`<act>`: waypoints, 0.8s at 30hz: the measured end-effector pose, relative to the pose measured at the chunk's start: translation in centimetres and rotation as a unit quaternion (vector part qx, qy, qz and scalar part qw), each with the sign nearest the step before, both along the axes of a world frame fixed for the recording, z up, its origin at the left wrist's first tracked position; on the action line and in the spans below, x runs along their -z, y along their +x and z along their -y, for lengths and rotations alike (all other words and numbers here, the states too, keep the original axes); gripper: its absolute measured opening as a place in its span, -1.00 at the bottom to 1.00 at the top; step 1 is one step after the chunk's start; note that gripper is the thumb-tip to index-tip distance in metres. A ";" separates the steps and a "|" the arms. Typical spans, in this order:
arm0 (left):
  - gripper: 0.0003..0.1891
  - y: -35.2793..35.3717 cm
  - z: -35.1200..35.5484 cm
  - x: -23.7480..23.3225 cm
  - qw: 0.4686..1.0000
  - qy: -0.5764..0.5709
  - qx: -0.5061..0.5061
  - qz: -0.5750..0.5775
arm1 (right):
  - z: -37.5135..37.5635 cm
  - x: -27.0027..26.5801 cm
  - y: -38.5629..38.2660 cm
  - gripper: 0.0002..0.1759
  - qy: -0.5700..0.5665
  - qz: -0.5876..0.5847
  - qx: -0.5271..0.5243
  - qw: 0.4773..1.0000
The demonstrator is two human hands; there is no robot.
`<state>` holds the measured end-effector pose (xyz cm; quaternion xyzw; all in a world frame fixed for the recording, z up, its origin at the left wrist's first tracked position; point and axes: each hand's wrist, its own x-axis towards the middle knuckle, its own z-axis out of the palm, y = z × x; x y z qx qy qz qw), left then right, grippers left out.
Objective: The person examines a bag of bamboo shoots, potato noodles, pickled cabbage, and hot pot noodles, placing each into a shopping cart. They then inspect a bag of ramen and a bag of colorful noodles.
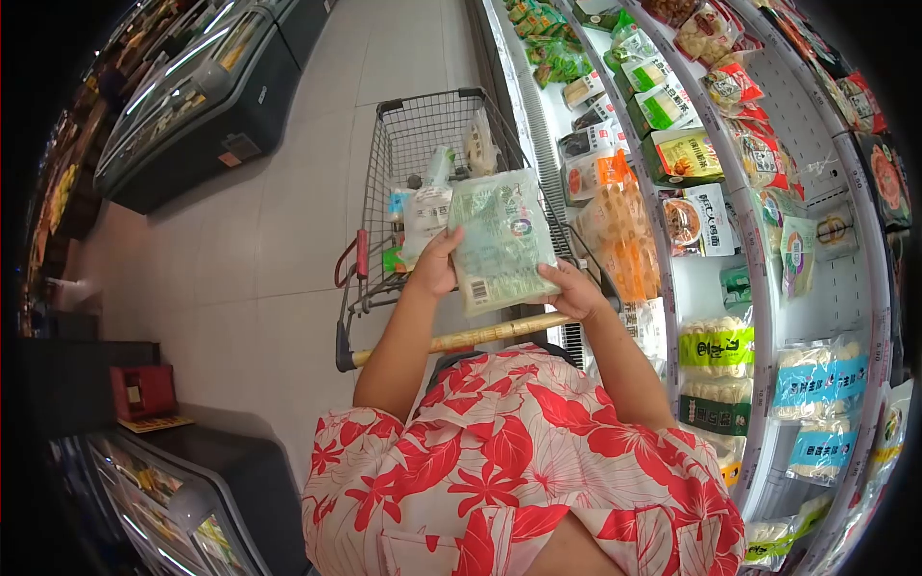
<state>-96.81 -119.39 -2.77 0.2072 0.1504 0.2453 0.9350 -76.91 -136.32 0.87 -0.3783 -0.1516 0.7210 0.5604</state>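
A pale green plastic food package (pixel 501 240) with a barcode at its lower corner is held up over the shopping cart. My left hand (pixel 437 264) grips its left edge, and my right hand (pixel 573 291) is closed on its lower right edge. Below the package runs the cart's yellowish handle bar (pixel 461 338). Inside the wire cart (pixel 403 130) lie a white bag (pixel 424 221), a clear bag (pixel 480 149) and other wrapped items, partly hidden by the package.
A refrigerated shelf (pixel 687 288) of packaged noodles and other foods rises along the right. Dark freezer cases stand at upper left (pixel 245 125) and lower left (pixel 216 480), with a red box (pixel 144 392) on a dark surface. Tiled floor (pixel 288 230) lies left of the cart.
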 end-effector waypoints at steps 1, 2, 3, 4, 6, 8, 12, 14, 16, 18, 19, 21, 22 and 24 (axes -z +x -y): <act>-0.58 0.0 -0.1 0.0 1.000 -0.006 0.007 0.014 | 0.0 -0.4 -0.1 -0.56 -0.015 0.042 0.010 0.999; -0.58 -0.1 -0.1 0.1 1.000 -0.008 0.008 0.008 | 0.3 -0.4 -0.3 -0.57 -0.033 0.081 0.020 0.996; -0.57 -0.2 0.1 -0.3 1.000 -0.008 -0.001 0.015 | 0.4 -0.1 -0.1 -0.58 -0.020 0.079 0.012 0.997; -0.56 -0.5 0.4 -0.6 1.000 -0.008 -0.008 0.019 | 0.5 0.1 0.0 -0.58 -0.020 0.071 0.014 0.997; -0.55 -1.0 0.9 -1.3 0.999 -0.009 -0.008 0.029 | 0.7 0.2 -0.2 -0.57 -0.001 0.050 0.019 0.999; -0.53 -1.0 1.1 -1.7 0.999 -0.008 -0.005 0.042 | 1.1 0.4 -0.1 -0.56 0.007 0.039 0.021 0.999; -0.55 -1.4 1.5 -1.4 0.997 -0.019 -0.029 0.062 | 1.2 0.9 -0.4 -0.55 0.006 0.026 0.040 0.999; -0.55 -1.4 1.7 -1.3 0.997 -0.024 -0.029 0.069 | 1.2 1.1 -0.4 -0.55 -0.009 0.035 0.045 0.998; -0.55 -1.4 2.1 -1.6 0.998 -0.018 -0.047 0.048 | 1.5 1.5 -0.4 -0.55 -0.017 0.037 0.040 0.998; -0.55 -1.5 2.3 -1.4 0.998 -0.019 -0.044 0.048 | 1.8 1.4 -0.5 -0.56 -0.027 0.040 0.035 0.998; -0.55 -1.6 2.3 -1.3 0.998 -0.019 -0.040 0.049 | 1.9 1.1 -0.7 -0.56 -0.027 0.045 0.037 0.998; -0.54 -1.8 2.4 -1.2 0.998 -0.022 -0.038 0.041 | 2.2 1.1 -1.0 -0.55 -0.030 0.048 0.039 0.998; -0.54 -1.8 2.5 -1.2 0.998 -0.023 -0.036 0.035 | 2.4 1.2 -1.1 -0.55 -0.033 0.054 0.039 0.997; -0.55 -1.9 2.7 -1.3 0.999 -0.014 -0.043 0.029 | 2.5 1.0 -1.1 -0.54 -0.038 0.064 0.039 0.997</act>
